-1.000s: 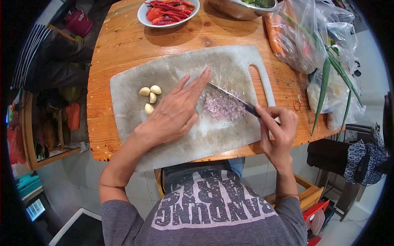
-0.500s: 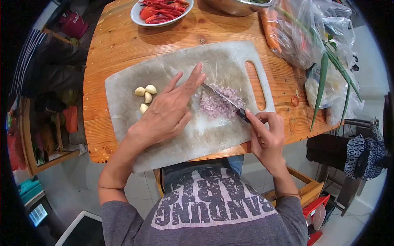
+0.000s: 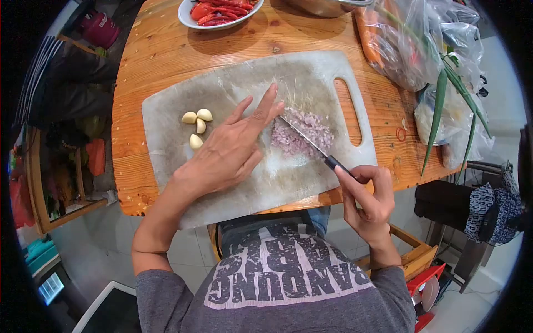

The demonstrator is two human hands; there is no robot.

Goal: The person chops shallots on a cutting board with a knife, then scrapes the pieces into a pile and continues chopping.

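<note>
A knife (image 3: pixel 304 136) with a black handle is gripped in my right hand (image 3: pixel 369 202), its blade slanting across a pile of finely chopped purple shallot (image 3: pixel 291 141). My left hand (image 3: pixel 230 150) has its fingers stretched out, fingertips close to the knife's tip, and the palm hovers over or rests on the worn cutting board (image 3: pixel 222 211); which of the two I cannot tell. Several peeled garlic cloves (image 3: pixel 201 126) lie on the board left of that hand. Thin pale shreds lie above the shallot.
At the back of the wooden table (image 3: pixel 133 133) stand a white bowl (image 3: pixel 186 18) of red chillies and a metal bowl (image 3: pixel 327 8). Plastic bags (image 3: pixel 413 66) with carrots and green leaves lie at the right. A red rubber band (image 3: pixel 401 134) is beside the board.
My right hand has moved right and slightly down, drawing the knife handle away from the pile. More of the handle shows. My left hand has shifted slightly right.
</note>
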